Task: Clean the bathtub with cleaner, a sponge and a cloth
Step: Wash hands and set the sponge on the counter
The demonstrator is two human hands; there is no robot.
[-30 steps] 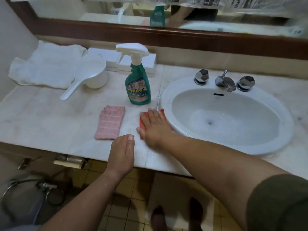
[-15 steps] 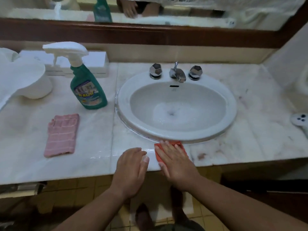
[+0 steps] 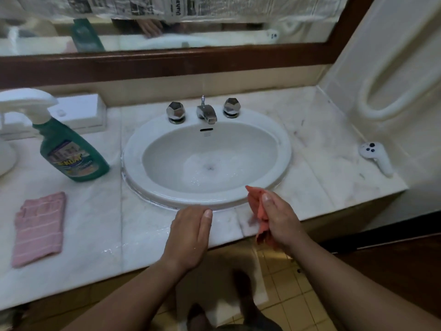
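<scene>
My right grip (image 3: 280, 220) clamps the crumpled orange cloth (image 3: 255, 199), lower centre; my left grip (image 3: 188, 235) lies flat, fingers straight, on the counter (image 3: 95, 223).

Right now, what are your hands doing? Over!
Left hand flat on the counter, holding nothing. Right hand grips the orange cloth above the counter edge. Spray bottle and pink cloth off left, out of the way.

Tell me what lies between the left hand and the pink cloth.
Only bare marble counter, wet near the left hand, stretches to the pink cloth, in the head view.
</scene>
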